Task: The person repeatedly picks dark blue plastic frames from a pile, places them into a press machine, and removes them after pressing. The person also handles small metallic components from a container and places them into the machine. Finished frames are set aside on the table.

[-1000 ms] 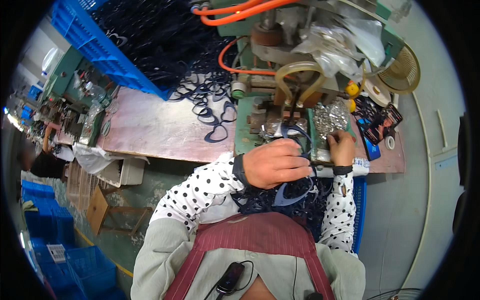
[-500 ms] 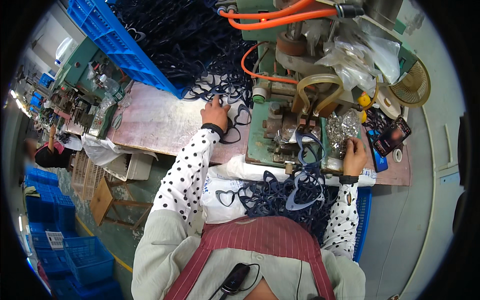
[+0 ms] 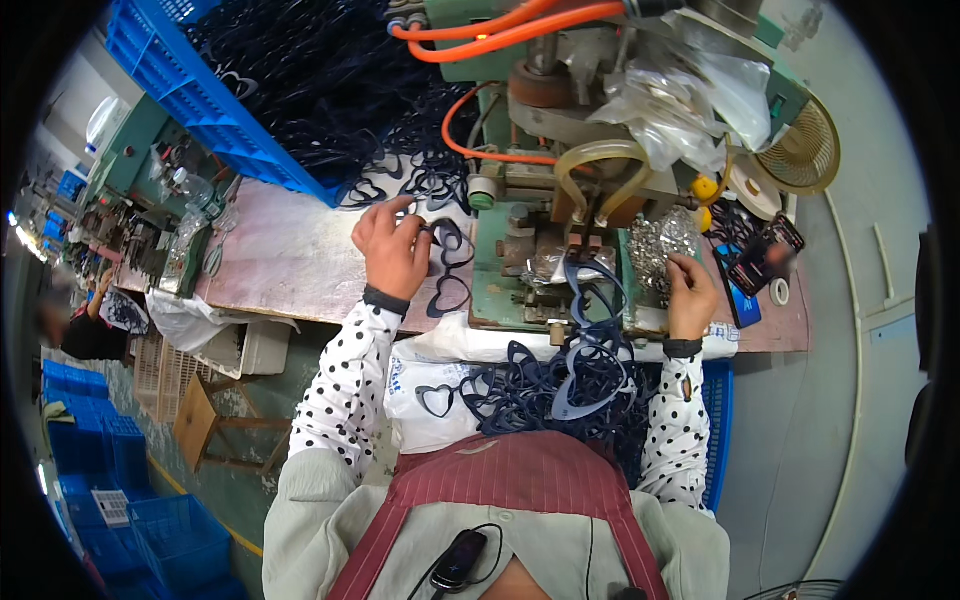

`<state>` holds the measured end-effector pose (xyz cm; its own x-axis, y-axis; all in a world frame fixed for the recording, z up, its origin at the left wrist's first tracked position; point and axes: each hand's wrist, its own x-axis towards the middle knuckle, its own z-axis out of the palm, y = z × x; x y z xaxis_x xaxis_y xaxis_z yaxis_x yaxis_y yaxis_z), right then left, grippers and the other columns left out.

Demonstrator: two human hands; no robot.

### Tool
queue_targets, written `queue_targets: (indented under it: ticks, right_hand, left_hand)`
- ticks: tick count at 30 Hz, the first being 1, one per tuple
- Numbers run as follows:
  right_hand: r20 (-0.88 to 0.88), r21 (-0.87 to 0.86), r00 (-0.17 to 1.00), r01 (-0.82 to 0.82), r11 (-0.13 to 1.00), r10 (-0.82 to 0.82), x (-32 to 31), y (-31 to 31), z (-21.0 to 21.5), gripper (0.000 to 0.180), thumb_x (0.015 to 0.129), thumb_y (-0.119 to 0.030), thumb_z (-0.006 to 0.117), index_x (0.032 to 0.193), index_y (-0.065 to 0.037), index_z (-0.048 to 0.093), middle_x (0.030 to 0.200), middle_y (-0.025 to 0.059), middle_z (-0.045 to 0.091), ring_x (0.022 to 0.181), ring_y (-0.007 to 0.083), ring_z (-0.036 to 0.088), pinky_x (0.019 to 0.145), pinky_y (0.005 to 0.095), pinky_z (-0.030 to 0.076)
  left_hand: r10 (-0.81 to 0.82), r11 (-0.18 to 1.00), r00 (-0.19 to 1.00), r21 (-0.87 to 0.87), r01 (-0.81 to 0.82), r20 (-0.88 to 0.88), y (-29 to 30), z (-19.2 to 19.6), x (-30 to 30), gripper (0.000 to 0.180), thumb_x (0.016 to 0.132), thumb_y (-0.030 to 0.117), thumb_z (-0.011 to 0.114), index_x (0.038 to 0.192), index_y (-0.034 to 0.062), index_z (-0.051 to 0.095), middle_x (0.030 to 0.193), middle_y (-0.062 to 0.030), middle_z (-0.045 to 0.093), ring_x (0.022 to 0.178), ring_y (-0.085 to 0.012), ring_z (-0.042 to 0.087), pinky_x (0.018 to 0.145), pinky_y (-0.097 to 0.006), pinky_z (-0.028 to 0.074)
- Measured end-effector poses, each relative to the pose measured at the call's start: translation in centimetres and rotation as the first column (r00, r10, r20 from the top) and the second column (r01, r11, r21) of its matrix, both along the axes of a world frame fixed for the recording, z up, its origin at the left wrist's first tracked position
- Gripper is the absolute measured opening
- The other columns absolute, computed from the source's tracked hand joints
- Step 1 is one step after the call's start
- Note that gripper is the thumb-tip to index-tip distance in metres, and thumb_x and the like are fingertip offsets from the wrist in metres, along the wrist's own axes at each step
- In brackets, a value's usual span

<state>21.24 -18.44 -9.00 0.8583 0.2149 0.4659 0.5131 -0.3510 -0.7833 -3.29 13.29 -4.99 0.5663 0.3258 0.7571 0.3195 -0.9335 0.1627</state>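
Head view, the sole view on record; clock positions are taken from its middle. My left hand (image 3: 392, 255), at 10 o'clock, is over the pink-topped workbench (image 3: 290, 250). Its fingertips are at the upper edge of a dark blue heart-shaped spectacle frame (image 3: 455, 264); whether they are closed on it or merely touching, I cannot tell. My right hand (image 3: 692, 297), at 3 o'clock, is just beside a heap of small shiny metal pieces (image 3: 660, 240). Thumb and fingers are drawn near one another; whether a piece is pinched between them cannot be made out.

Also near 3 o'clock, a second spectacle frame (image 3: 574, 290) hangs at the front of the green bench machine (image 3: 490, 250), its upper part beneath the tooling.

Progress, as judged: the loose heap of frames (image 3: 530, 390) at 5 o'clock, in my lap and partly over a white sack (image 3: 405, 385), would be the handled portion. The far larger dark mass of frames (image 3: 300, 90) at 11 o'clock, against the blue plastic crate (image 3: 220, 125), would be the portion outstanding. No individual frame shows clearly enough to confirm fitted metal, so no count is entered.
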Motion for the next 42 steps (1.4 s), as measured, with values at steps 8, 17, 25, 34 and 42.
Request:
queue_targets:
  ticks: [8,17,25,34,42]
  right_hand:
    - [-0.214,0.264,0.897,-0.328,0.907,0.386,-6.4,3.8,9.0,0.017,0.082,-0.001,0.066,0.097,-0.002,0.073,0.084,-0.0009,0.067,0.064,0.0021,0.048,0.057,0.0183,0.037]
    - [-0.326,0.265,0.841,-0.358,0.895,0.433,-9.0,6.1,10.5,0.038,0.073,-0.003,0.074,0.107,-0.001,0.057,0.082,0.006,0.069,0.059,0.0023,0.047,0.051,0.0192,0.035]
    - [-0.311,0.441,0.792,-0.37,0.818,0.526,-8.9,8.0,9.7,0.049,0.073,-0.002,0.075,0.113,0.002,0.047,0.082,0.0089,0.069,0.062,0.0041,0.05,0.056,0.0197,0.042]
    - [0.054,-0.132,0.997,0.067,0.989,-0.06,0.2,1.4,2.8,0.031,0.079,-0.009,0.072,0.109,-0.005,0.062,0.084,0.0097,0.07,0.073,0.0215,0.067,0.065,0.0312,0.051]
    - [0.312,-0.52,0.948,0.11,0.847,0.068,-1.2,-0.6,1.1,0.023,0.076,-0.02,0.075,0.096,-0.008,0.069,0.09,0.0116,0.066,0.087,0.0329,0.058,0.078,0.0415,0.046]
  left_hand:
    - [-0.582,0.808,0.806,0.182,0.56,0.104,-9.1,4.9,1.1,0.031,0.07,0.004,0.066,0.1,0.0114,0.066,0.091,-0.0004,0.067,0.077,-0.0156,0.061,0.081,-0.037,0.043]
    - [-0.826,0.563,0.558,0.12,0.818,0.074,-13.3,5.3,3.7,0.037,0.075,0.017,0.072,0.109,0.0043,0.065,0.1,-0.0081,0.069,0.082,-0.0216,0.063,0.078,-0.037,0.05]
    - [-0.892,0.45,0.445,0.222,0.865,0.076,-13.7,5.7,2.7,0.03,0.081,0.012,0.065,0.109,0.0012,0.065,0.101,-0.0092,0.067,0.083,-0.0222,0.064,0.08,-0.037,0.051]
    - [-0.952,0.305,0.305,0.006,0.952,0.031,-12.0,3.6,4.7,0.039,0.08,0.004,0.057,0.119,0.0002,0.06,0.117,-0.0145,0.062,0.105,-0.0287,0.061,0.1,-0.046,0.045]
    - [-0.95,0.308,0.308,-0.017,0.951,0.046,-12.1,3.0,4.8,0.04,0.08,0.004,0.057,0.12,0.0004,0.06,0.118,-0.0141,0.062,0.106,-0.0283,0.061,0.101,-0.047,0.044]
